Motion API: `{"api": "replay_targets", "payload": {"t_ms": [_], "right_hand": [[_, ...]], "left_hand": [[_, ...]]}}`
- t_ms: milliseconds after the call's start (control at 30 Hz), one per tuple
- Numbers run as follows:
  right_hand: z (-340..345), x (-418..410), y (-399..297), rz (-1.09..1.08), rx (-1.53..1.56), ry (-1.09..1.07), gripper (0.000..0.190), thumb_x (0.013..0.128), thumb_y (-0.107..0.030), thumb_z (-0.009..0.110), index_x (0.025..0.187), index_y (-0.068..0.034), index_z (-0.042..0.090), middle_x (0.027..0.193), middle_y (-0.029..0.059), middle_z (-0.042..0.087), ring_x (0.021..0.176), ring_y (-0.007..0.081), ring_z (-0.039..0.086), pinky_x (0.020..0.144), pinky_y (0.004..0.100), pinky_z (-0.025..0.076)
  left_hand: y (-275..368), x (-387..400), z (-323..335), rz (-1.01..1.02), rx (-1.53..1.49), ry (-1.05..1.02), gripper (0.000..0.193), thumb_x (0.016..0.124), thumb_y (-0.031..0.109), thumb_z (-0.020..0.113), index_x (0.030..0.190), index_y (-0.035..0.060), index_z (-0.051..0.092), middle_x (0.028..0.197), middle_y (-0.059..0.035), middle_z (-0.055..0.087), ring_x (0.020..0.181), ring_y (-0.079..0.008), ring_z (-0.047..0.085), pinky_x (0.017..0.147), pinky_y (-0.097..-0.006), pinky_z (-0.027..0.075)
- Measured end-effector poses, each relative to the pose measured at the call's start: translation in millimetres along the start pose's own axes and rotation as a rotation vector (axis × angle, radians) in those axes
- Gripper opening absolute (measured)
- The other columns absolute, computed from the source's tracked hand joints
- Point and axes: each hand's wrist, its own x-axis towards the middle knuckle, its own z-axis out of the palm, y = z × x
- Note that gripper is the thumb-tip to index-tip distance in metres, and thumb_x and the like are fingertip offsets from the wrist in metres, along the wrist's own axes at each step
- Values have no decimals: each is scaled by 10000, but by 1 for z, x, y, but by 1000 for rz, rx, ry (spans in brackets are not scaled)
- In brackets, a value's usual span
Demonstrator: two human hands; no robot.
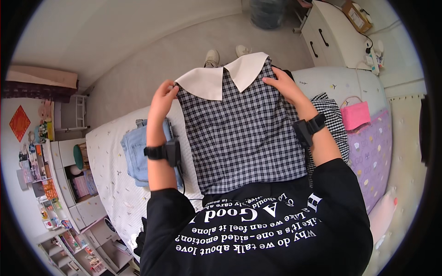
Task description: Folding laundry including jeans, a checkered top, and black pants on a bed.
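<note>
A black-and-white checked garment point(238, 138) with a wide white pointed collar point(203, 81) is spread over my lap, its collar end away from me. At its far left corner, my left hand point(165, 98) pinches the shoulder edge beside the collar between thumb and fingers. My right hand point(286, 86) grips the opposite shoulder edge, the thumb lying on top of the cloth; some of its fingers are hidden. Beside my left forearm lie folded light-blue denim clothes point(138, 151). Another black-and-white checked cloth point(329, 120) lies crumpled beyond my right forearm.
The bed's white quilted cover point(107, 155) stretches along the left. Rightward are a pink bag point(355, 115) and a purple patterned cloth point(369, 155). A white drawer cabinet point(321, 38) stands beyond the bed, near a dark bin-like container point(266, 13). Shelves point(65, 172) line the far left.
</note>
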Motion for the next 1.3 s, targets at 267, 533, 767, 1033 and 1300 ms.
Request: {"api": "replay_targets", "payload": {"t_ms": [267,533,767,1033,1300], "right_hand": [[-1,-12,-21,204,447,-31,543,991,-162,592,1461,57,432,1415,151,560,1277,223,546,1081,339,436],[-12,-13,-19,223,514,-231,674,985,-220,637,1537,19,331,1513,157,463,1348,218,478,1095,356,422],[-13,-24,-21,328,-44,-6,542,990,-342,629,1375,8,476,1089,123,649,916,162,602,820,398,548],[-41,-123,-1,287,-207,-268,685,938,-374,713,1397,54,440,869,45,628,714,94,522,578,246,436],[-67,-227,23,503,77,-534,350,896,-300,775,909,-5,587,776,-37,513,705,69,437,589,271,401]], "left_hand": [[-27,17,33,-286,-400,74,521,969,385,672,1346,64,511,887,3,549,680,-84,470,608,-263,438],[-48,2,35,-140,-752,-166,286,1024,260,591,1218,52,595,1002,15,665,905,-90,624,786,-266,506],[-63,-9,46,-414,-435,43,344,1006,415,602,1107,86,591,852,59,579,757,-91,546,699,-245,452],[-65,-108,47,-389,-176,-75,500,1003,370,618,1336,1,554,1112,-14,625,963,-116,595,827,-321,513],[-88,-219,46,-336,-757,-221,279,995,196,634,1172,-19,654,1173,-55,704,1031,-134,656,930,-309,499]]}}
